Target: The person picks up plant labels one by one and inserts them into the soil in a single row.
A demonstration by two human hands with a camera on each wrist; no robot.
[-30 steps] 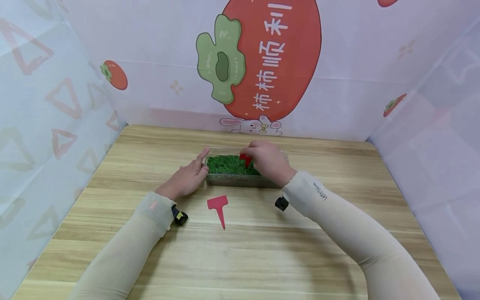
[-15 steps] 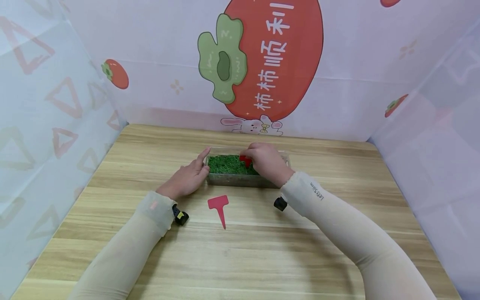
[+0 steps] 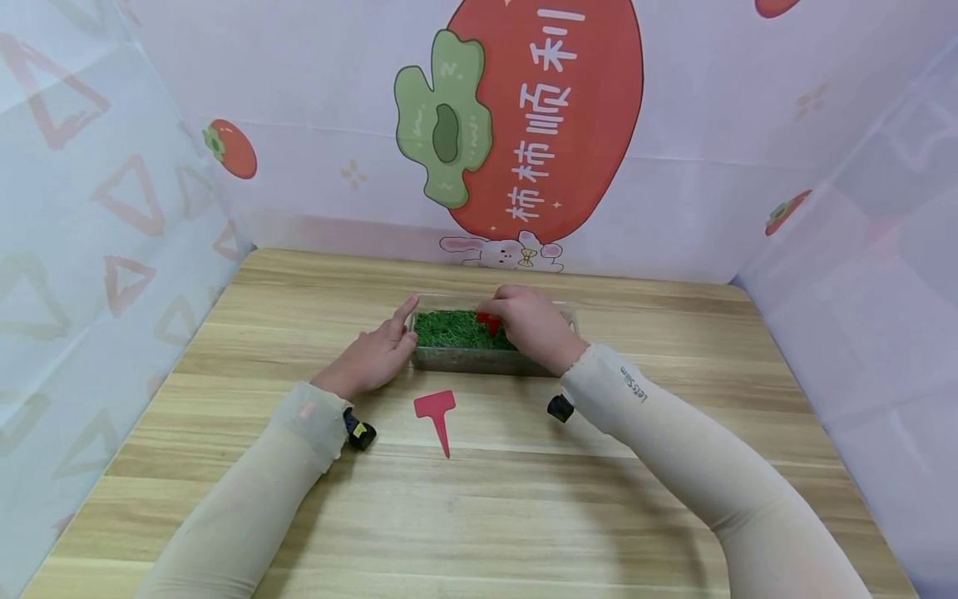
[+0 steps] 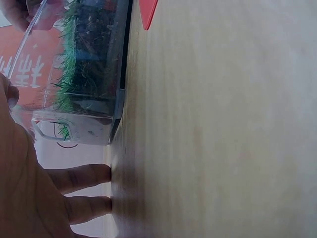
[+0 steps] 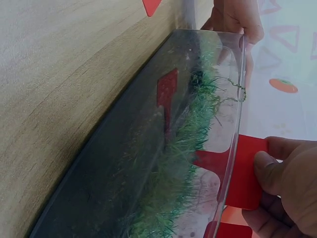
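A clear rectangular planter box [image 3: 475, 360] filled with green grass [image 3: 449, 330] over dark soil stands toward the back of the table. My right hand [image 3: 540, 329] pinches the broad head of a red T-shaped plant label [image 5: 247, 171] between thumb and fingers. The label's narrow stem points down into the grass. At the box's left end rests my left hand [image 3: 377, 353], its thumb at the rim [image 4: 13, 94] and two fingers [image 4: 79, 177] extended down to the tabletop. Part of another red label [image 5: 234, 231] shows beside the right hand in the right wrist view.
Another red T-shaped plant label [image 3: 436, 406] lies flat on the wooden table [image 3: 494, 516], in front of the box. Behind the table hangs a white printed backdrop [image 3: 322, 183], with more patterned sheets at both sides.
Both hands keep nearly the same places. The right hand still holds the red label in the grass, with only a very slight shift; the loose label has not moved.
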